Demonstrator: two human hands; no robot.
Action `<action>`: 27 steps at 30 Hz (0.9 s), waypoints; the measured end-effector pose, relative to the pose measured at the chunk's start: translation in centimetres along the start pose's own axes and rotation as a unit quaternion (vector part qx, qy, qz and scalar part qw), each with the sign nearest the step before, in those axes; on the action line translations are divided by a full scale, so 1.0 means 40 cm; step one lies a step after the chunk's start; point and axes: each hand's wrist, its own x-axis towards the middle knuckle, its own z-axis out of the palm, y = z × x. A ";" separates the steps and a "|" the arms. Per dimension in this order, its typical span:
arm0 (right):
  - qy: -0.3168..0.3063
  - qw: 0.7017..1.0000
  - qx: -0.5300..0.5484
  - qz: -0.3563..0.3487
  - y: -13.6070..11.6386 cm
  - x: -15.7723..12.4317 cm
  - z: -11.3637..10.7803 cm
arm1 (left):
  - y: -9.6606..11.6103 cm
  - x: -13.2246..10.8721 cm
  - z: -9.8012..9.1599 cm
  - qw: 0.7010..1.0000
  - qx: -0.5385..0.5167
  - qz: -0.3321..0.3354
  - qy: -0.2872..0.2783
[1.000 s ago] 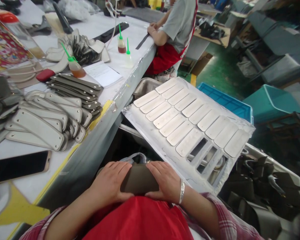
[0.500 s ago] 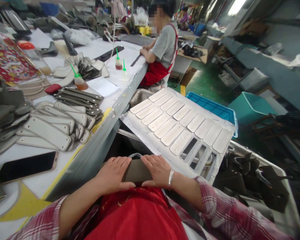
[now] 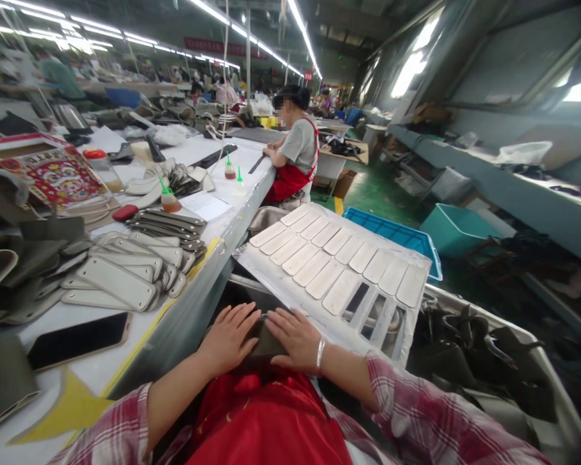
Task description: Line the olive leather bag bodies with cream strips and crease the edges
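Dark piece [image 3: 267,343] seemingly lies under both hands [image 3: 293,338].

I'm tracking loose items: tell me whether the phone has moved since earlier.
No; judged by the yellow shape, the phone lies where it did.

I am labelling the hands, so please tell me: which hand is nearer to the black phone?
Left. The left hand is on the dark piece, to the right of the phone; the right hand is on the same piece, farther right.
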 end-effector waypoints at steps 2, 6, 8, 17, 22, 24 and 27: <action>0.026 0.999 0.013 -0.030 -0.030 -0.001 0.023 | 0.005 -0.017 -0.006 0.999 -0.010 0.024 0.039; 0.045 0.999 0.025 -0.015 -0.051 -0.008 0.069 | 0.017 -0.042 -0.017 0.998 -0.015 0.028 0.049; 0.043 0.999 0.022 -0.005 -0.035 -0.028 0.071 | 0.013 -0.049 -0.026 0.999 -0.010 0.029 0.039; 0.058 0.998 -0.003 0.030 0.001 -0.144 0.022 | -0.017 -0.126 -0.035 0.995 0.070 0.065 0.025; 0.142 0.988 0.024 0.056 -0.062 -0.124 0.087 | 0.054 -0.101 0.041 0.992 0.071 0.086 0.053; 0.172 0.980 0.034 0.090 -0.067 -0.128 0.096 | 0.073 -0.085 0.061 0.990 0.073 0.104 0.065; 0.208 0.965 0.072 0.142 -0.043 -0.148 0.076 | 0.078 -0.055 0.056 0.991 0.057 0.109 0.056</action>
